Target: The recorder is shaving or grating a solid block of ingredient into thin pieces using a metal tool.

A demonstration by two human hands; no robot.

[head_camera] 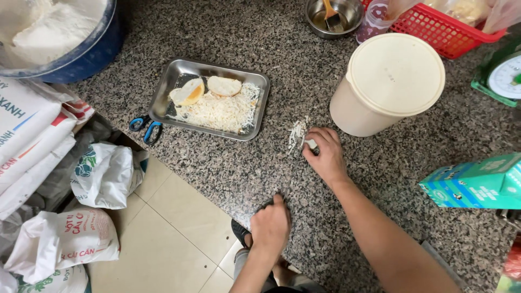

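1. My left hand (271, 225) is nearest me, at the near edge of the granite counter (380, 179), fingers curled together in a loose fist, thumb up on top. Can't tell if anything is inside it; nothing shows.
2. My right hand (324, 154) is further out on the counter, palm down, fingers bent and drawn together at the tips, pressed on a small white clump (310, 143) of shredded stuff.
3. Just beyond and left of those fingertips: a thin scatter of white shreds (297, 133) lying loose on the stone, touching or almost touching the clump.
4. Right of my right fingers, close by: a cream tub with a lid (388, 84), upright, lid on.
5. Left of my right fingers and further away: a metal tray (259, 103) with a bed of the same white shreds, and two pale round pieces (206, 88) at its far side, one showing yellow.
6. At the tray's left near corner: blue-handled scissors (145, 127), partly under the tray rim.
7. Far right of my right hand: a green carton (477, 182) lying on its side, near the counter's right end.
8. Beyond the tub: a small steel bowl (332, 16) with a brush in it, a red basket (445, 30), a green scale (502, 76).
9. Far left: a blue bucket of white powder (54, 38); below it, off the counter, sacks (65, 179) on the tiled floor.
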